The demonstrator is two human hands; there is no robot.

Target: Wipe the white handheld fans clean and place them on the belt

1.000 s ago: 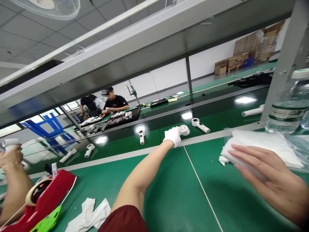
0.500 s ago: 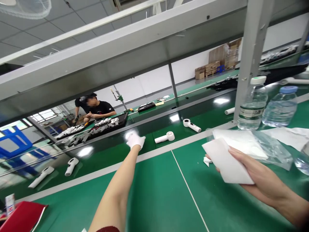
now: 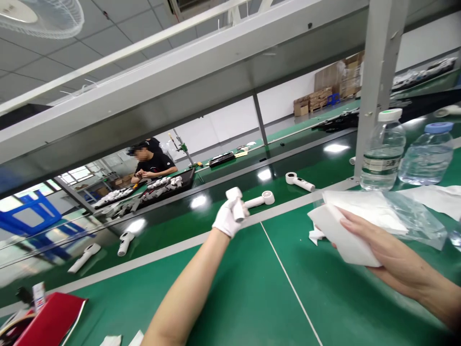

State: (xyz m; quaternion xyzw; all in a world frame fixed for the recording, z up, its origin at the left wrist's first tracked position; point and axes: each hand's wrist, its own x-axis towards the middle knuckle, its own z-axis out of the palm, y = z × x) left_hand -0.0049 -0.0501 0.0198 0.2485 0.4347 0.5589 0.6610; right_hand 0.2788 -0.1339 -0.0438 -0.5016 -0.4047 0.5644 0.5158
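My left hand [image 3: 227, 222], in a white glove, is closed around a white handheld fan [image 3: 236, 205] above the near edge of the dark green belt. Just beyond it lies another white handheld fan [image 3: 267, 197], its round grilled head to the right. On the right, my bare right hand [image 3: 374, 240] grips a white folded cloth pad [image 3: 342, 235], thumb on its upper face. Beneath and behind that pad, a clear plastic bag [image 3: 421, 226] holds white sheets. A small crumpled white scrap [image 3: 316, 235] sits on the green tabletop [image 3: 259, 288].
More handheld fans [image 3: 300, 182] lie spaced along the belt, two at left. Two water bottles [image 3: 383, 158] stand beside a grey post [image 3: 378, 72]. A red folder [image 3: 57, 317] is at lower left. Across the belt, a person [image 3: 154, 161] sits behind trays of white parts.
My left hand has come back from the belt toward the right, now holding a handheld fan. My right hand keeps the cloth pad, tilted slightly differently. The view has shifted a little.
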